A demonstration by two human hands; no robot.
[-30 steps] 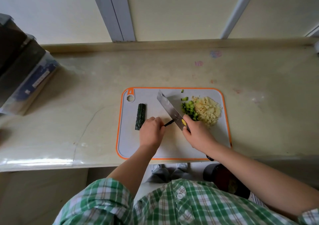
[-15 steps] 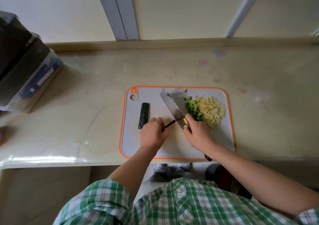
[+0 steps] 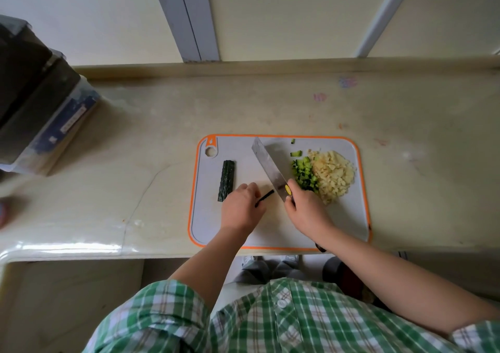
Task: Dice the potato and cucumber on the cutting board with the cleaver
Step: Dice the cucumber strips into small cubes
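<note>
A grey cutting board [image 3: 238, 236] with an orange rim lies on the counter. My right hand [image 3: 304, 209] grips the cleaver [image 3: 267, 166], whose blade points up and left across the board. My left hand [image 3: 240, 206] holds down a thin dark cucumber strip [image 3: 266, 197] just left of the blade. A larger cucumber piece [image 3: 226, 180] lies to the left on the board. Diced cucumber [image 3: 304, 174] and a heap of diced potato [image 3: 334, 175] sit on the board's right side.
A dark box with a clear plastic bin [image 3: 40, 120] stands on the counter at far left. The beige counter [image 3: 270, 103] ends at a raised back ledge. Its front edge runs just below the board.
Both hands and the cleaver keep almost the same places on the board. Only the camera has shifted slightly.
</note>
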